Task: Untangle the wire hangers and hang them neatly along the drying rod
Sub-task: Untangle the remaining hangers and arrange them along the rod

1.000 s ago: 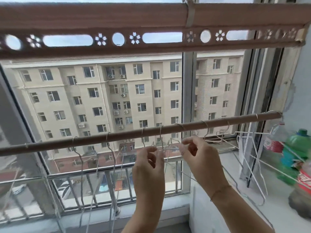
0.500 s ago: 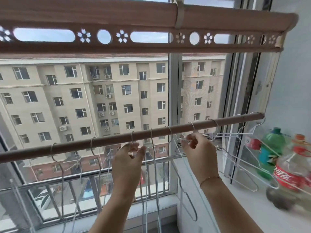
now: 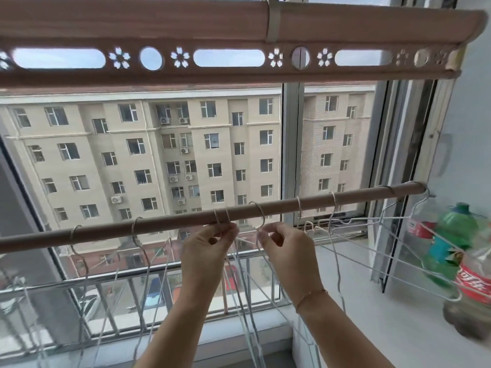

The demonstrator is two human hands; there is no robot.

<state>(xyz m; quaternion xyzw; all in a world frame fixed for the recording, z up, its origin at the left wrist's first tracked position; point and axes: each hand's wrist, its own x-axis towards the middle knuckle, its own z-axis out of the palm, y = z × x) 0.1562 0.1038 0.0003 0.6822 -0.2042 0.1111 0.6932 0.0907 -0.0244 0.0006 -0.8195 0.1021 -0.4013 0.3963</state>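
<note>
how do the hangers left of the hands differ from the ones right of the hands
The left hangers hang straight down below the rod; the right hangers swing out sideways toward the bottles. The left hangers sit spaced apart, while the right hangers cross one another in a tangle. Both groups are thin pale wire hooked over the same rod.

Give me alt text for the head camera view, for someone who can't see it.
A person's left hand and right hand each pinch wire hanger hooks on a brown drying rod across a window. More wire hangers hang along the rod, and soda bottles stand on the sill at right.
</note>
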